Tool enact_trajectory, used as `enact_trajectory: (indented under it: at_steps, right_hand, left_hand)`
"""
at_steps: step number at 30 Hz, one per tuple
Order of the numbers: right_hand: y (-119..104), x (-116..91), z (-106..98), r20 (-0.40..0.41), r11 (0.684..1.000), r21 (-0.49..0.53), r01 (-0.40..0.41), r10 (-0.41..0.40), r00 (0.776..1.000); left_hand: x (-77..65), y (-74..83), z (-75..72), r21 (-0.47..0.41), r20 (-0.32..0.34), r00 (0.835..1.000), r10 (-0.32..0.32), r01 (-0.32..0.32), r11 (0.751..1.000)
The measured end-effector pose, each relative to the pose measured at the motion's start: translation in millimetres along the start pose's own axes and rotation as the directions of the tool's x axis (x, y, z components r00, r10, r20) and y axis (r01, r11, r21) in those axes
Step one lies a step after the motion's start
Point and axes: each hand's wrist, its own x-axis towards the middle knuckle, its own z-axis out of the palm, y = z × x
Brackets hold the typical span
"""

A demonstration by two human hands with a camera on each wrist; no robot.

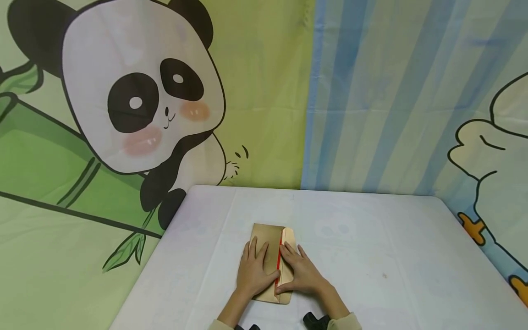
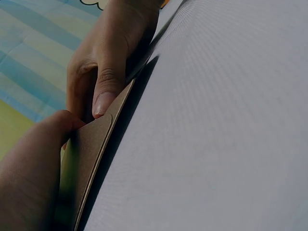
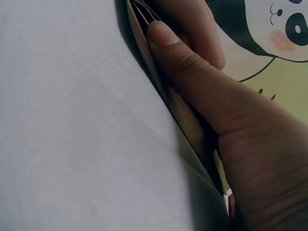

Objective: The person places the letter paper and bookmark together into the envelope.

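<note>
A brown kraft paper envelope (image 1: pixel 268 231) lies lengthwise on the white table. A thin red strip (image 1: pixel 278 262) runs along it, beside a lighter flap (image 1: pixel 290 237) on its right side. My left hand (image 1: pixel 252 274) rests on the envelope's left part with fingers spread and the thumb reaching toward the red strip. Over the flap, my right hand (image 1: pixel 304 273) presses with extended fingers, its thumb by the strip's lower end. The left wrist view shows the right thumb (image 2: pixel 107 84) on the envelope's near end. In the right wrist view, the thumb (image 3: pixel 187 67) lies along the envelope's edge.
The white tabletop (image 1: pixel 371 256) extends around the envelope on all sides. Behind the table hangs a printed cloth with a panda (image 1: pixel 140 87) and blue stripes. Dark wrist-worn pieces (image 1: pixel 316 321) show near the sleeves at the lower edge.
</note>
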Motion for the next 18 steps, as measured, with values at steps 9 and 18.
enact_trajectory:
  at_steps: [9, 18]
  right_hand:
    - [-2.0, 0.5, 2.0, -0.005, 1.000, -0.006, -0.017, 0.016, 1.000]
    - [-2.7, 0.3, 2.7, -0.023, 1.000, 0.000, 0.003, -0.003, 1.000]
  left_hand:
    - [0.8, 0.5, -1.8, 0.004, -0.012, 1.000, 0.012, -0.012, 1.000]
    - [0.2, 0.6, -1.5, -0.001, 0.000, 1.000, 0.007, -0.007, 1.000]
